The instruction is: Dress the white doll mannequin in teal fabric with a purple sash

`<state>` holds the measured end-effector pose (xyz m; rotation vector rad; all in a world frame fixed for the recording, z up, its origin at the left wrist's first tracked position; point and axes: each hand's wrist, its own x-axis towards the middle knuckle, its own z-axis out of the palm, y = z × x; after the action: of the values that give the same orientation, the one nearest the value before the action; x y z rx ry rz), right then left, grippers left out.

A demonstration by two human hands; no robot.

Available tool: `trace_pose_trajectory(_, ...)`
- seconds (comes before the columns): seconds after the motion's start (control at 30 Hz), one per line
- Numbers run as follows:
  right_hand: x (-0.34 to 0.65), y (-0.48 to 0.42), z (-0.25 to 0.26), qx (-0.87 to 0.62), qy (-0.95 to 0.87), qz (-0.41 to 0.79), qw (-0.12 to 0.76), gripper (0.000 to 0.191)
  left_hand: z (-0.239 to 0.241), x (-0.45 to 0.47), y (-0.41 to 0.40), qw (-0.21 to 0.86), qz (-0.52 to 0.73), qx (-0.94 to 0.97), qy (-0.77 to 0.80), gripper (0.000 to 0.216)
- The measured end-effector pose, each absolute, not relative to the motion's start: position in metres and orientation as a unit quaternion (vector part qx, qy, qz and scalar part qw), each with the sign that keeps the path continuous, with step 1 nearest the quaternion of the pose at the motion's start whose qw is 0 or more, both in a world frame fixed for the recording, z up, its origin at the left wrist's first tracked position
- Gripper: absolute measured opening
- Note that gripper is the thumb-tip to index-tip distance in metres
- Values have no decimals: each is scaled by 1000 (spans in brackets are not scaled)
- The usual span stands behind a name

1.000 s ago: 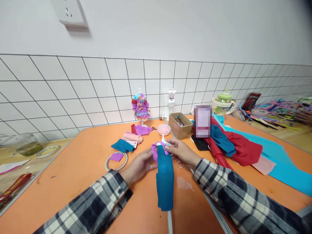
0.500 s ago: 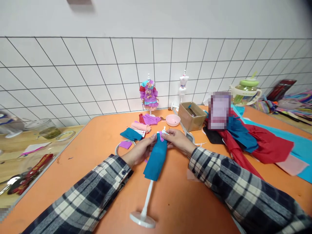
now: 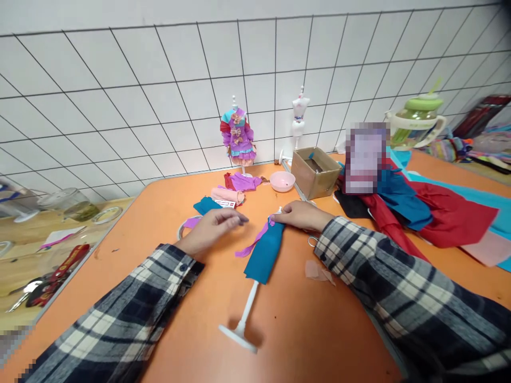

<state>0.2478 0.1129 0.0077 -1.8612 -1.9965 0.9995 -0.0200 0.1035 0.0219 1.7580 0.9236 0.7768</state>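
A small white doll mannequin (image 3: 250, 303) leans in the middle, its round base nearest me and its body wrapped in teal crepe-paper-like material (image 3: 265, 254). At its top, my right hand (image 3: 302, 215) pinches the neck and shoulder area with thumb and fingers. A purple strip (image 3: 252, 246) hangs from that shoulder out to the left. My left hand (image 3: 215, 227) is off the mannequin, fingers stretched out and nothing visible in them. It hovers near a folded teal piece (image 3: 206, 205) and a purple scrap (image 3: 192, 222) that lies by a tape roll.
Behind stand a dressed mannequin (image 3: 239, 137), a bare mannequin (image 3: 298, 114), a pink bowl (image 3: 282, 182) and a cardboard box (image 3: 315, 173). A blurred-out phone-like screen (image 3: 366, 159) and red material (image 3: 451, 223) lie right, with scissor handles (image 3: 313, 241) near my right wrist.
My left hand has let go of the mannequin and moved left. The mannequin has shifted slightly right in my right hand, its base tipped, and the purple strip now hangs out. The view has tilted.
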Motion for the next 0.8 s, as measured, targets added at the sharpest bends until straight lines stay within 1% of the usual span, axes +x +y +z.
trace_pose_trajectory(0.07,248,114,9,-638,-724,254,66,61,40,-7,80,435,244,798,339,24)
trace_pose_trajectory(0.1,248,113,10,-636,-729,246,64,63,47,0,66,405,211,830,319,19)
trace_pose_trajectory(0.13,248,113,10,-632,-733,244,63,64,53,7,53,369,195,855,307,24)
trace_pose_trajectory(0.2,248,111,12,-624,-746,230,42,69,57,18,31,310,177,881,310,56)
trace_pose_trajectory(0.23,249,110,15,-621,-752,222,32,71,55,21,23,282,165,891,316,57)
trace_pose_trajectory(0.3,251,105,24,-619,-758,204,20,73,48,25,15,218,128,906,339,51)
trace_pose_trajectory(0.37,258,99,39,-624,-761,175,27,68,40,24,16,162,105,916,352,50)
trace_pose_trajectory(0.47,280,89,67,-641,-761,93,34,49,36,19,25,113,89,930,338,50)
trace_pose_trajectory(0.57,311,79,81,-644,-762,65,-17,28,41,9,35,97,57,948,296,48)
trace_pose_trajectory(0.63,330,75,77,-650,-754,80,-46,16,46,2,42,92,40,958,269,54)
trace_pose_trajectory(0.7,344,74,63,-637,-765,91,-36,12,49,-4,47,82,36,963,255,61)
trace_pose_trajectory(0.8,352,78,40,-591,-802,92,12,18,48,-6,51,59,33,965,253,57)
